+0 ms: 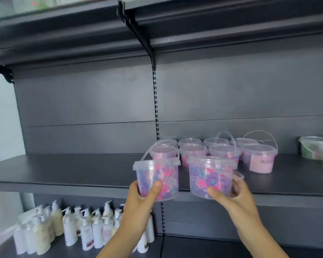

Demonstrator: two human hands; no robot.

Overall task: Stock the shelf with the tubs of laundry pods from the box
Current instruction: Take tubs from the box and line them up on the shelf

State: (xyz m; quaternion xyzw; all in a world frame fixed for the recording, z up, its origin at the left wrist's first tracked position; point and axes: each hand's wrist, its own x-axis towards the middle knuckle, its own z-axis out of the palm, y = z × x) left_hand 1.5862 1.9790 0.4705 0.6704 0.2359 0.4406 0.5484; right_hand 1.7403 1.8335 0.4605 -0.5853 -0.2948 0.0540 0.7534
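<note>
Two hands up at the middle shelf [73,170], one tub each. Left hand [144,194] grips a clear tub of pink and blue laundry pods [162,175] low on its wall, thumb across the near side, the other fingers [134,186] curled round the far left. That tub's lid is on and its thin handle arches up. Right hand [233,196] grips a second pod tub [211,175] the same way, thumb on the near face, the rest wrapped behind. Its lid is on and its handle hangs down on the right.

Both tubs are upright, side by side with a gap between them, held in the air at the shelf's near edge, just right of the slotted upright [156,108].

Farther back on the same shelf is a cluster of stocked pod tubs [222,151] in rows, lids on. The rightmost near one carries a pale pink label [261,162]. Far right sit green-filled tubs [315,149], partly cut off by the frame edge.

On the lower shelf, left, white pump bottles [73,228] are packed close together. Overhead is a dark upper shelf [63,34]. The view is slightly blurred.
</note>
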